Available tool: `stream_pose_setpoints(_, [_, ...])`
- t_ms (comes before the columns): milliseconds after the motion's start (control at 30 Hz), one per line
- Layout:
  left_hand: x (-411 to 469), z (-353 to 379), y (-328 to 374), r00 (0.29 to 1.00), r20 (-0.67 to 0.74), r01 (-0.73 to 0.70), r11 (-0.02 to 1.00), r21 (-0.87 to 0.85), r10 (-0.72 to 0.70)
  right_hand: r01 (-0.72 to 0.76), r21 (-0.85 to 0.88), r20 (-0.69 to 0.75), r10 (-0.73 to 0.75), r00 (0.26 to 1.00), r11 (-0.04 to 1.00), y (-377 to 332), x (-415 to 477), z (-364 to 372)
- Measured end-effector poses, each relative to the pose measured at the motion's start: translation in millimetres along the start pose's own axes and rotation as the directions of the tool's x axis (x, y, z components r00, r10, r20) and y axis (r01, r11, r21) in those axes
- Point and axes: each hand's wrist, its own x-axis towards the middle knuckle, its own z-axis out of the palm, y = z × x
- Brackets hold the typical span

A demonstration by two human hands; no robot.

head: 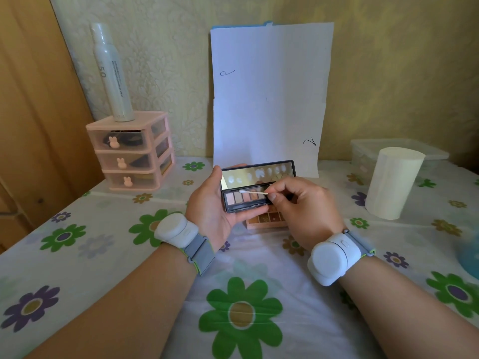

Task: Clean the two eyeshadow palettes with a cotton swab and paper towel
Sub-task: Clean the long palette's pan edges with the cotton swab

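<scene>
The black rectangular eyeshadow palette (237, 198) is held open above the flower-patterned worktop (259, 263), its mirrored lid (243, 175) raised towards the far wall. Its long axis runs from side to side across the person's front. The left hand (207, 203) cradles it from the left end, thumb up by the lid's corner and fingers curled under the base and along its near edge.

The right hand (305, 206) comes in from the opposite end and pinches the wooden-stemmed cotton swab (255, 193) between thumb and forefinger, with the other fingers curled loosely. The swab lies almost along the row of pans, its white tip pointing to the person's left, over the pans near the middle of the row. Any wiping stroke would therefore seem to run lengthwise, along the row.

Whether the tip touches the powder or sits just above it cannot be told. The right hand covers the palette's right end. The second, peach-coloured square palette (269, 218) lies on the worktop beneath both hands, only part of its grid showing. Pale patches on the mirror could be smudges or reflections. The white paper towel roll (391, 182) stands upright, well apart, on the right-hand side.
</scene>
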Motion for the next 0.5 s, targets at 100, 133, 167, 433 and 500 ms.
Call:
stream_pose_setpoints(100, [0.0, -0.1, 0.7, 1.000, -0.005, -0.012, 1.000, -0.010, 0.012, 0.008, -0.038, 0.057, -0.006, 0.998, 0.999, 2.7, -0.4, -0.1])
stream_pose_setpoints(133, [0.2, 0.0, 0.8, 1.000, -0.011, -0.016, 1.000, -0.017, 0.016, 0.016, -0.046, 0.067, -0.013, 0.998, 0.999, 3.5, -0.3, -0.3])
stream_pose_setpoints(167, [0.6, -0.2, 0.8, 1.000, -0.016, -0.020, 1.000, -0.021, 0.020, 0.023, -0.049, 0.071, -0.020, 0.997, 0.999, 4.2, 0.0, -0.4])
stream_pose_setpoints(433, [-0.4, 0.3, 0.8, 1.000, -0.001, 0.004, 1.000, 0.012, -0.004, 0.015, -0.047, 0.006, -0.015, 1.000, 0.999, -0.4, 0.5, 0.3])
stream_pose_setpoints(500, [-0.1, 0.2, 0.9, 1.000, 0.000, 0.001, 1.000, 0.011, -0.001, 0.020, -0.050, 0.016, -0.019, 1.000, 0.999, 0.0, 0.2, 1.0])
